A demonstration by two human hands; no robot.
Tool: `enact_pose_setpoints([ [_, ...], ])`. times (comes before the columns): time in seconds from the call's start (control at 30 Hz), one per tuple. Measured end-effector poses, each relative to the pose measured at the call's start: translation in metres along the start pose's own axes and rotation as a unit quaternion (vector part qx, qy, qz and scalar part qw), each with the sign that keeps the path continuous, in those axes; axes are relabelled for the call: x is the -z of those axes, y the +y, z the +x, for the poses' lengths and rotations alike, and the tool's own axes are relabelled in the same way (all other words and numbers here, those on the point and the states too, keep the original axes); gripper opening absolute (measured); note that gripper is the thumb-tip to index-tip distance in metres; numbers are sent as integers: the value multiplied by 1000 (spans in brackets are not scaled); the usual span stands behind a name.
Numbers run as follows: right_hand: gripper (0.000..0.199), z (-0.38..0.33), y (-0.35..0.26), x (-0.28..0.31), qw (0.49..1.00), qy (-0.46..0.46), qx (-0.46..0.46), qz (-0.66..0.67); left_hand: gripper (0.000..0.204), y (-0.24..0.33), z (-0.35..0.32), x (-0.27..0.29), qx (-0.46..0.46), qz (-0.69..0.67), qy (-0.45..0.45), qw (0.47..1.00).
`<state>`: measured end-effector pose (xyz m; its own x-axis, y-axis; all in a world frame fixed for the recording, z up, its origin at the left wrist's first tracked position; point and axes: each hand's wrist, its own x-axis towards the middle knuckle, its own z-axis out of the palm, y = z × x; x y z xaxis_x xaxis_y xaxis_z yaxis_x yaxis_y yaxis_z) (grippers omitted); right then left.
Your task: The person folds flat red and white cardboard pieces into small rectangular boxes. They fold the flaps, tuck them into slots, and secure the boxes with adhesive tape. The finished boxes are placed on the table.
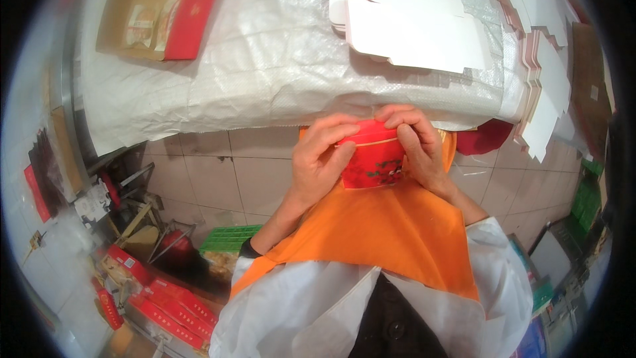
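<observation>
"One white sheet (265,86) fills the far side, doesn't it?"

"Yes, wrinkled, its near edge running across just beyond the hands. Pale floor tiles (258,179) show below that edge."

"And next in size?"

"The orange apron (391,238), spread toward the hands over white sleeves. Then the white card (417,33), cut flat and stacked on the sheet, right of centre. A second stack (546,93), with reddish edges, lies farther right. At far left on the sheet, an open carton (182,20) with a red side holds some pale packets (140,26)."

"What's lower left?"

"Several red boxes (175,311) lie together, and near them a green crate (232,238), partly hidden by the left forearm."

"How are the hands?"

"Both closed in, holding one red pack. The left hand (318,159) grips its upper left corner; the right hand (421,149) has its upper right, fingers bent over the top edge."

"Where exactly is the pack?"

"The pack (372,166) sits between them, just beyond the apron's middle, its leaf print facing up. Whether it touches the apron, I can't tell."

"Anything smaller?"

"A dark band (249,249) at the left wrist."
</observation>
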<state>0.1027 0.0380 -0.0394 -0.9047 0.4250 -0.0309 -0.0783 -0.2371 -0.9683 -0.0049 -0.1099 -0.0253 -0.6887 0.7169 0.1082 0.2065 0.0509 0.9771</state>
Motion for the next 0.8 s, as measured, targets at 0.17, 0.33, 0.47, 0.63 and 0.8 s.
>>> enact_pose_setpoints([
  [0.17,19,-4,0,4,1000,-15,-9,17,25,-4,-3,3,-38,47,-17,998],
  [0.33,24,-9,3,16,995,-53,-70,48,25,-11,-8,3,-7,26,-17,999],
  [0.47,24,-8,10,25,993,-115,-33,0,24,-15,-17,-2,70,-75,-10,995],
  [0.63,24,-7,5,16,993,-66,-19,-92,21,-7,-14,-16,111,-96,33,989],
  [0.8,26,-2,-8,14,970,-91,-33,-221,22,-12,-22,-14,114,-63,36,991],
])
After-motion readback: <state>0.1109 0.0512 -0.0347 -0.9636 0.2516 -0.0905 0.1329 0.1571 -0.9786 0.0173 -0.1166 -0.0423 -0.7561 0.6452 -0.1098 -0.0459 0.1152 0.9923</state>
